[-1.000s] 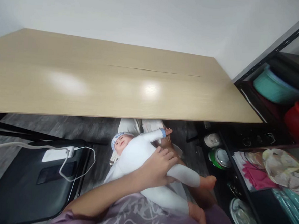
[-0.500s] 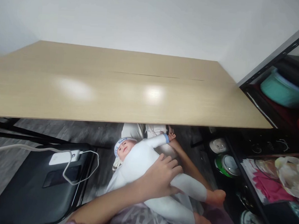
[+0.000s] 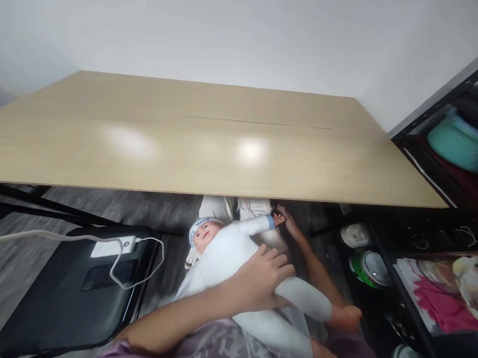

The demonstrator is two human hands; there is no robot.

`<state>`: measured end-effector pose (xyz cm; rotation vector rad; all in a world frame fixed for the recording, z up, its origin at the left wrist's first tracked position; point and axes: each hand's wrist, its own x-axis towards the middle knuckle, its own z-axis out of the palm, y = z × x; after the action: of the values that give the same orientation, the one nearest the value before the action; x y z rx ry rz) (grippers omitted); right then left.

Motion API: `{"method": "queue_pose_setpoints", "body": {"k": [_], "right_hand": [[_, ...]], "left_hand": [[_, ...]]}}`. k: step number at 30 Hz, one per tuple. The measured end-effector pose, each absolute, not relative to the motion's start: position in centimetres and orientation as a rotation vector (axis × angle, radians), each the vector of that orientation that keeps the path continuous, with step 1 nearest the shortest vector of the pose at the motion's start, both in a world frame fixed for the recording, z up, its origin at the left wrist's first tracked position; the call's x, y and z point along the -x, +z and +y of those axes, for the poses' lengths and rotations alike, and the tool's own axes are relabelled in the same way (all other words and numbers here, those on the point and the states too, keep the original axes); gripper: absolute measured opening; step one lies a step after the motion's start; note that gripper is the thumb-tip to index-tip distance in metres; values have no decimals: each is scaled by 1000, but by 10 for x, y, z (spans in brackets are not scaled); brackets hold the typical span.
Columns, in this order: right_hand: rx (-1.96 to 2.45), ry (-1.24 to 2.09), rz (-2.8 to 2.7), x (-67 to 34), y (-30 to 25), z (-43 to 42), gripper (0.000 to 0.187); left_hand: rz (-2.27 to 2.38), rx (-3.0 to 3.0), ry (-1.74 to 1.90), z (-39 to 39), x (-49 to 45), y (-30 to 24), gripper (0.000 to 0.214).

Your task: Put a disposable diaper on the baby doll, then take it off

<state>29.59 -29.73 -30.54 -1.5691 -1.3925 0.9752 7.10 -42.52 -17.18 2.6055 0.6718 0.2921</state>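
Observation:
A baby doll [image 3: 230, 251] in a white suit with blue cuffs and a lettered cap lies face up across my lap, under the table's front edge. My left hand [image 3: 262, 277] lies across its lower belly and hip, fingers curled round the body at the top of one leg. The doll's bare feet point to the lower right. My right hand [image 3: 288, 221] is beyond the doll, beside its raised hand and just below the table edge. Its fingers are small and partly hidden, so their grip is unclear.
A wooden table [image 3: 208, 155] spans the view ahead. On the left, a black stool [image 3: 56, 308] bears a white power bank [image 3: 113, 247] with a white cable [image 3: 67, 237]. Dark shelves at right hold a teal container [image 3: 462, 140], pink cloth [image 3: 444, 305] and other items.
The view has shifted slightly, moving the table and stool rightward. My right hand has moved a little away from the doll's raised hand. My left hand keeps its place on the doll.

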Motion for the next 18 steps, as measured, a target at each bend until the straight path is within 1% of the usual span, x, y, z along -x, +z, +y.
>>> {"method": "queue_pose_setpoints", "body": {"k": [2, 4, 5, 7, 8, 9, 11, 13, 14, 15, 18], "right_hand": [[1576, 955, -1352, -319, -304, -303, 80], [1542, 952, -1355, -334, -289, -313, 77], [1509, 963, -1386, -338, -277, -320, 72], [1418, 978, -1537, -336, -248, -334, 55], [1357, 954, -1693, -331, -233, -340, 47], [1288, 904, -1862, -323, -218, -344, 43], [1147, 866, -2149, -304, -197, -345, 51], [1058, 865, -2388, -282, -188, -336, 60], [1045, 858, -2493, -271, -188, -328, 61], [1048, 835, -2589, -259, -190, -321, 57], [1061, 698, -2782, -227, -196, -303, 34]], "left_hand": [[671, -2612, 316, -426, -71, -173, 54], [670, -2626, 335, -426, -71, -175, 52], [666, -2634, 342, -426, -70, -175, 52], [652, -2652, 350, -426, -69, -176, 52], [641, -2660, 353, -426, -68, -176, 52], [625, -2666, 357, -426, -66, -175, 52], [593, -2667, 366, -427, -62, -173, 52], [567, -2637, 386, -429, -56, -167, 51], [557, -2611, 397, -431, -54, -163, 51], [550, -2580, 412, -434, -51, -159, 50], [573, -2489, 495, -447, -34, -153, 52]]}}
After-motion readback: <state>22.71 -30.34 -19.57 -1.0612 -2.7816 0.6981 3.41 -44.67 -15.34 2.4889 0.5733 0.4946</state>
